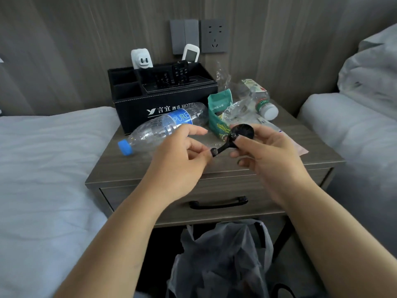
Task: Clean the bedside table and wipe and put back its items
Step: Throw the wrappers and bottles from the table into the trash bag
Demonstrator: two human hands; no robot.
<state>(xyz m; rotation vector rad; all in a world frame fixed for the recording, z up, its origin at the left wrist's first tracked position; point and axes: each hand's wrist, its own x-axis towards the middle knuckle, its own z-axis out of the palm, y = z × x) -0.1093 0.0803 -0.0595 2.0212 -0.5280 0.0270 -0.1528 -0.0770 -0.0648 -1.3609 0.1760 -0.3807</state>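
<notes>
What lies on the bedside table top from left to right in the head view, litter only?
Blue-capped empty bottle → green snack packet → crushed bottle with white cap → pink paper at the right edge.

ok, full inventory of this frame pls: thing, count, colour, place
bedside table: 1, grey-brown wood, centre, between two beds
drawer handle: 1, black, table front
organiser box: 1, black, white hotel lettering, table rear left
remotes: 2 black, 1 white, upright in the box
white gadget: 1, upright in the box, left
empty bottle: 1, clear, blue cap and label, lying at table front left
crushed bottle: 1, clear, white cap, table rear right
snack packet: 1, green, opened, table centre
plastic bag: 1, grey translucent, under the table
wall socket: 1, grey, above the table
black spoon: 1, held over the table
left hand: pinches the spoon handle tip
right hand: grips the spoon near its bowl
</notes>
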